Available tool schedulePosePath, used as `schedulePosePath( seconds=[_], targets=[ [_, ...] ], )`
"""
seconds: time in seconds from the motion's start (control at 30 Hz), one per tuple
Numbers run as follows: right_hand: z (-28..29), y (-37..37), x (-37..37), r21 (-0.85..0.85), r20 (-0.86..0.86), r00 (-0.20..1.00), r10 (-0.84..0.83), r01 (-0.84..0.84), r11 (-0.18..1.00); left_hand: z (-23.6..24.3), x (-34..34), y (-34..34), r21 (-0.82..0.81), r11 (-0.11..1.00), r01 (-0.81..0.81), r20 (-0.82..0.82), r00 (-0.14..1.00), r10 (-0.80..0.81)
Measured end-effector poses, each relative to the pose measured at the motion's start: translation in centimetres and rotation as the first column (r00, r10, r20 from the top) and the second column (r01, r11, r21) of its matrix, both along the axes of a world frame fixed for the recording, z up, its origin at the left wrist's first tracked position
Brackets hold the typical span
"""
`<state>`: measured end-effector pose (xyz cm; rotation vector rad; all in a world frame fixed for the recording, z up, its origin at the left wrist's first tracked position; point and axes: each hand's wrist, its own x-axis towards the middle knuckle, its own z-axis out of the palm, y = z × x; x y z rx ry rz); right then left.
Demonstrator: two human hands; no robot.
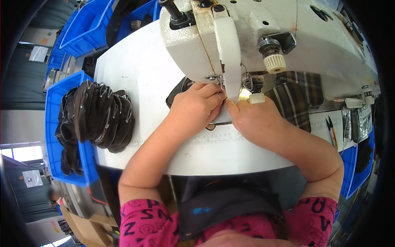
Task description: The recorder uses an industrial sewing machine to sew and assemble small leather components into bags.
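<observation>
Under the head of a white sewing machine [189, 45], both my hands meet close to the needle area. My left hand [195, 107] has its fingers bent and pressed together on a dark fabric piece [177, 91], whose corner sticks out on the left. Beside it, my right hand [255, 119] is closed with thumb and fingers pinched; what lies between them is hidden. Brown plaid fabric [293, 105] lies just right of that hand. A small light glows by the presser area, where the fingers and machine parts hide the stitching spot.
Left on the white table [144, 57], dark zippered pouches [103, 115] are piled, partly over a blue bin [51, 136]. Pointed tools [331, 131] and clear plastic packets [357, 121] lie at the right. Another blue bin [352, 173] stands below them. More blue bins [88, 31] are at the far left.
</observation>
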<state>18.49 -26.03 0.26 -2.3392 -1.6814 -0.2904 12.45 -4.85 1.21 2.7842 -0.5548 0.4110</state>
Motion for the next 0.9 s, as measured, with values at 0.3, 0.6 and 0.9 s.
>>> schedulePosePath(
  seconds=[0.3, 0.6, 0.9],
  targets=[
    [-0.2, 0.1, 0.0, -0.041, 0.091, 0.995, -0.033, 0.037, 0.998, -0.1, -0.2, -1.4, -0.037, 0.999, -0.031, -0.013, 0.999, 0.031],
    [-0.5, 0.0, 0.1, -0.052, 0.084, 0.996, -0.036, 0.040, 0.998, -0.4, -0.2, -1.7, -0.061, 0.994, -0.091, 0.040, 0.995, 0.093],
    [0.5, -0.1, 0.1, -0.029, 0.069, 0.996, -0.050, 0.052, 0.998, -0.1, -0.4, -2.3, 0.027, 0.993, -0.118, 0.003, 0.993, 0.118]
  ],
)
